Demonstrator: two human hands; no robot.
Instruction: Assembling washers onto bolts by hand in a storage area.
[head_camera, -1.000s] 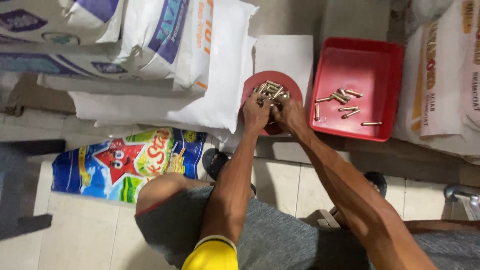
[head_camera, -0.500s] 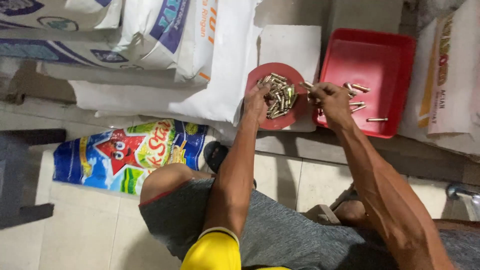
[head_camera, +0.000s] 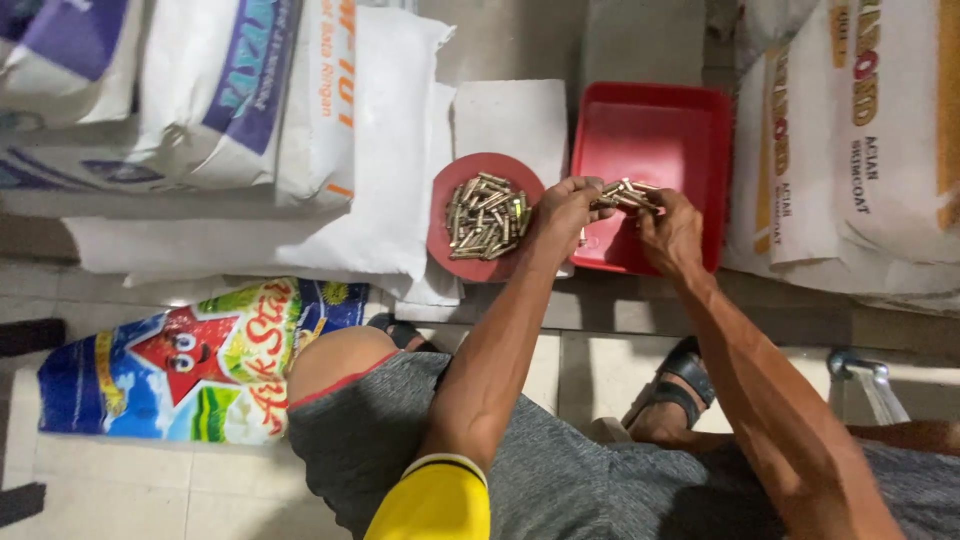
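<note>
Over the near-left corner of the red tray (head_camera: 700, 130), both hands are working on a small bundle of brass-coloured metal pieces (head_camera: 626, 194). The left hand (head_camera: 566, 207) is pinching the bundle's left end with curled fingers, while the right hand (head_camera: 672, 232) is closing thumb and fingertips on its right end. A larger heap of metal pieces (head_camera: 486, 216) is lying on the round red lid (head_camera: 445, 182), just left of the tray, both resting on a pale block (head_camera: 510, 115) among stacked white sacks (head_camera: 230, 90). Judged from their look, the pieces are stiff, smooth and light singly, apt to slip or roll; a loose bundle is probably best held pinched at both ends.
</note>
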